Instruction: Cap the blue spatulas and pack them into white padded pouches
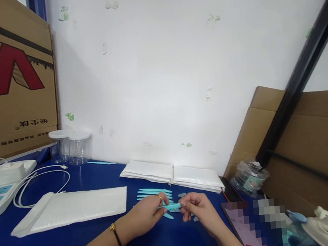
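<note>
My left hand (149,213) grips a teal eyebrow razor (173,206) by one end. At its other end, my right hand (199,211) pinches it with thumb and fingertips. Several similar teal razors (147,192) lie side by side on the blue table just beyond my left hand, partly hidden by it. Small translucent caps (182,195) are scattered around my right hand. Whether a cap sits on the held razor I cannot tell.
White padded mailers (148,171) lie against the wall, and another mailer (79,209) lies at left. Two lidded clear jars (80,148), a power strip (30,167) and a white cable (46,172) stand farther left. A phone (241,223) lies at right beside a wrapped cup (250,178).
</note>
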Tool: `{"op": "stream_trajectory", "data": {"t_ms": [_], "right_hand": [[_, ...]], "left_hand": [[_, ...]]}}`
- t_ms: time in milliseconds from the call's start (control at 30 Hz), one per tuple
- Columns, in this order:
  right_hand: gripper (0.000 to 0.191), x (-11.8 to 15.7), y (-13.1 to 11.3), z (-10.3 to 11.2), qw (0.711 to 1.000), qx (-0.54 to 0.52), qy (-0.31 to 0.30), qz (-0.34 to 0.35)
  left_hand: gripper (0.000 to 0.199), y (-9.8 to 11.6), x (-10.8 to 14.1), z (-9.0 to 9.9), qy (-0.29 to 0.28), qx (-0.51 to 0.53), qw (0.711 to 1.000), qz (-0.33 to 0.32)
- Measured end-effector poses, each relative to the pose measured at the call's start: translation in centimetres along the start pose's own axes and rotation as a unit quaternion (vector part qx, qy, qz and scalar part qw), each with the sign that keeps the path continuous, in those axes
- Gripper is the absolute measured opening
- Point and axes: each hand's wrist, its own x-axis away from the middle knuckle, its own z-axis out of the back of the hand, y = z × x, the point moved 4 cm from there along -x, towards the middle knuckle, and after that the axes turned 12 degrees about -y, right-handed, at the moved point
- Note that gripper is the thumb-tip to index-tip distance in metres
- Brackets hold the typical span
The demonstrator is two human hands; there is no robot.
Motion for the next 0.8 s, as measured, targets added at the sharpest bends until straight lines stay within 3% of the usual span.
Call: {"op": "stream_trajectory", "data": {"t_ms": [100,167,267,333,367,433,567,700,800], "right_hand": [[0.037,0.6,0.0,1.3,0.999,0.037,-0.012,-0.026],[0.035,1.2,-0.2,3.0,0.994,0.105,0.012,-0.026],[0.019,2.3,-0.5,5.5,0.967,0.250,0.037,-0.035],[0.006,2.7,-0.3,6.2,0.944,0.323,0.022,-0.061],[0.008,2.9,-0.1,6.3,0.935,0.345,0.012,-0.076],[0.015,3.0,0.3,6.2,0.924,0.368,-0.003,-0.105],[0.012,2.8,1.0,5.2,0.921,0.363,-0.033,-0.136],[0.005,2.0,1.4,3.3,0.926,0.349,-0.059,-0.132],[0.002,1.2,1.4,1.9,0.920,0.375,-0.036,-0.114]], "left_hand": [[0.012,0.7,0.6,-0.4,-0.041,0.023,0.998,0.030],[0.009,1.2,0.9,-0.9,-0.084,0.011,0.996,0.038],[0.008,1.8,1.3,-1.6,-0.115,-0.013,0.992,0.047],[0.008,1.9,1.5,-1.8,-0.111,-0.027,0.992,0.055],[0.007,1.9,1.5,-1.8,-0.106,-0.032,0.992,0.059],[0.012,1.6,1.5,-1.4,-0.092,-0.038,0.993,0.064],[0.022,0.2,1.1,-0.1,-0.027,-0.071,0.995,0.069],[0.015,-1.6,0.3,0.1,0.003,-0.126,0.988,0.086],[0.007,-2.3,-0.2,-0.6,-0.001,-0.132,0.987,0.096]]}}
